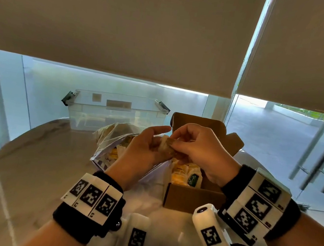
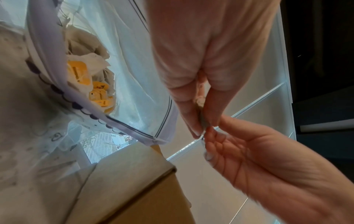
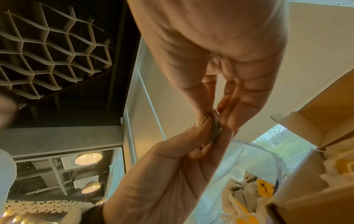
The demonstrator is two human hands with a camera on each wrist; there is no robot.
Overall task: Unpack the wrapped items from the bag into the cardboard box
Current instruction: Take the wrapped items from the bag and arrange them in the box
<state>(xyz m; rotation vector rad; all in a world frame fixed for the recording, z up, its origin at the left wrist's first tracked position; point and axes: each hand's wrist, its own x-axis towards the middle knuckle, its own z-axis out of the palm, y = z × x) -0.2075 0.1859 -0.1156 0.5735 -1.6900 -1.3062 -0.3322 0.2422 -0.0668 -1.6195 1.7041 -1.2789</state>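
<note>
From the head camera, the left hand [image 1: 144,147] and the right hand [image 1: 197,147] meet above the cardboard box [image 1: 192,198], both pinching one small wrapped item [image 1: 167,144]. The clear bag [image 1: 111,149] lies just below the left hand on the surface [image 1: 35,168].

From the left wrist, thumb and fingers [image 2: 185,109] are pressed together on the item, and the bag hangs beside them.

From the right wrist, the fingertips [image 3: 231,119] close on the same item, with the box beside them.

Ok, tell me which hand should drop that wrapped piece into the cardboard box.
Right. The right hand already pinches the wrapped item above the cardboard box; the left hand sits over the bag.
</note>
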